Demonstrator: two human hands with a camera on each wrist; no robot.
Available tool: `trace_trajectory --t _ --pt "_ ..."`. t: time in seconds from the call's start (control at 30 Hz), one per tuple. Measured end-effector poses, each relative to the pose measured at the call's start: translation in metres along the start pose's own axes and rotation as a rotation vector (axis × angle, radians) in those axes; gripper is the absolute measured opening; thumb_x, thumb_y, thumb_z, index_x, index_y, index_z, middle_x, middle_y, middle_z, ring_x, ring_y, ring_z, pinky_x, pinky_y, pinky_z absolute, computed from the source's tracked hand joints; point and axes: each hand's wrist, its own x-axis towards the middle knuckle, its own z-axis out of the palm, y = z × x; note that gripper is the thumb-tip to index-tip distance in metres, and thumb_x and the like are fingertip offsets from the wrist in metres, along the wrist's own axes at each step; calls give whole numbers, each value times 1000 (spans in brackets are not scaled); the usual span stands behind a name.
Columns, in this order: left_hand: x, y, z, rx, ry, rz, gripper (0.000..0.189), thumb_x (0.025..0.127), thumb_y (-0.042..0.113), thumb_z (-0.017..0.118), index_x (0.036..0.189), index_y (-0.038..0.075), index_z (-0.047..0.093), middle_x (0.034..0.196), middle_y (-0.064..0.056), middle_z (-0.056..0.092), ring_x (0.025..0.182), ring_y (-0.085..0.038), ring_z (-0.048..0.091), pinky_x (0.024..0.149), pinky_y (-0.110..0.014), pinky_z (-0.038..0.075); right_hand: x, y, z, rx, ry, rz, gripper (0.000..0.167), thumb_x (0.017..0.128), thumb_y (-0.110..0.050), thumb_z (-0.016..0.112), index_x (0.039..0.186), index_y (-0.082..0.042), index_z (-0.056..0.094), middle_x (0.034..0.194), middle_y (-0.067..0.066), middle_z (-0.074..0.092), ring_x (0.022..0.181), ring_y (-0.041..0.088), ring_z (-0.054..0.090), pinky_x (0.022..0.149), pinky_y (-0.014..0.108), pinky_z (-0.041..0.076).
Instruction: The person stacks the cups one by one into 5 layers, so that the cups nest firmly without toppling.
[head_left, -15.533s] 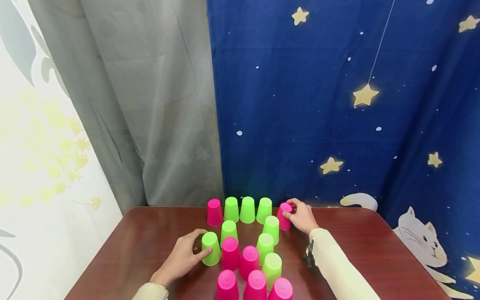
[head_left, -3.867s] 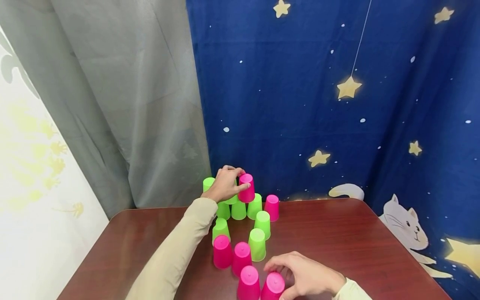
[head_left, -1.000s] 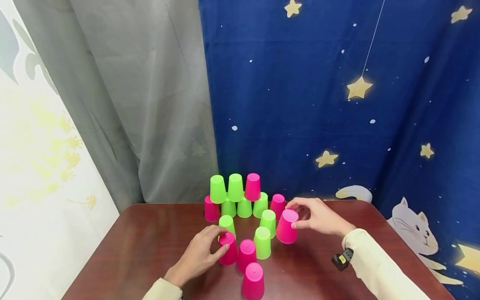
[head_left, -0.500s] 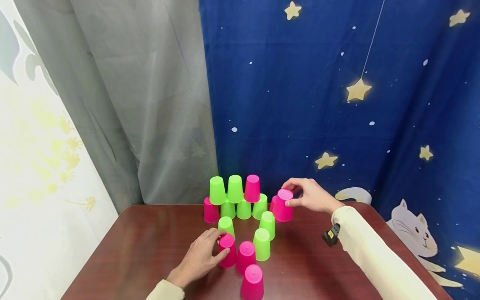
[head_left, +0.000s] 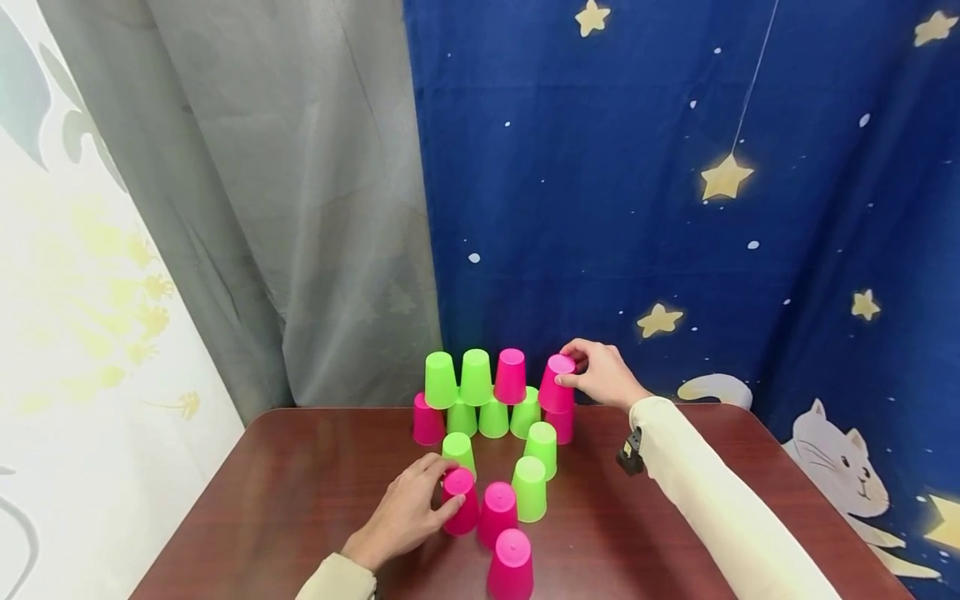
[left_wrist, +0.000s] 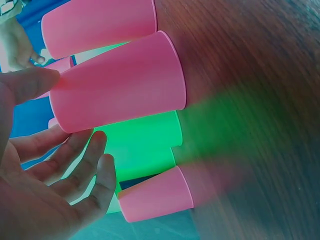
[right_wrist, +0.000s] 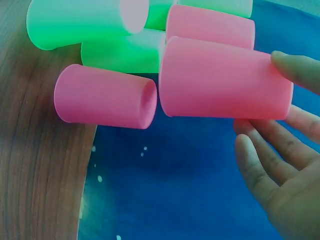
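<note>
- Above the right end of the back row, the raised pink cup [head_left: 552, 394] is held by the right hand [head_left: 604, 375], thumb on one side and fingers on the other, near its closed base.
- On the table [head_left: 645, 525], closer to the person, the left hand [head_left: 405, 510] holds the near pink cup [head_left: 462, 522] between thumb and fingers, close to its top; this cup appears to stand on the wood.
- The raised pink cup points mouth down, closed base up; its long axis is almost vertical, with maybe a small lean of the top to the right. The near pink cup is likewise mouth down and upright.
- Whether the raised rim touches the lower pink cup [head_left: 562, 427] under it, I cannot tell.
- As I judge, letting go too far right could make it tip, for lack of support from the end green cup [head_left: 527, 414].
- Drifting left, it could push the upper pink cup [head_left: 512, 379] and disturb the row.
</note>
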Motion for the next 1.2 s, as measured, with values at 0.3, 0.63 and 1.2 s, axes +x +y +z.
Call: trace_trajectory --t 0.3,0.63,1.2 --pt "1 -3 4 14 22 20 39 84 28 79 116 12 67 104 6 63 91 -13 63 78 -30 56 18 3 14 -32 29 49 37 84 -21 80 115 -4 67 103 15 72 89 24 66 81 38 58" --pt "1 -1 4 7 36 22 39 81 27 81 115 13 67 102 7 63 90 -10 60 76 -28 55 30 -2 24 -73 31 74 38 84 -23 79 114 -2 67 98 15 72 90 26 65 82 40 56" --pt "0 0 1 0 30 1 42 80 28 81 116 11 67 105 5 67 98 -16 64 84 -35 57 29 5 31 -37 31 109 44 86 -23 78 122 -3 63 106 17 71 95 29 66 85 43 59"
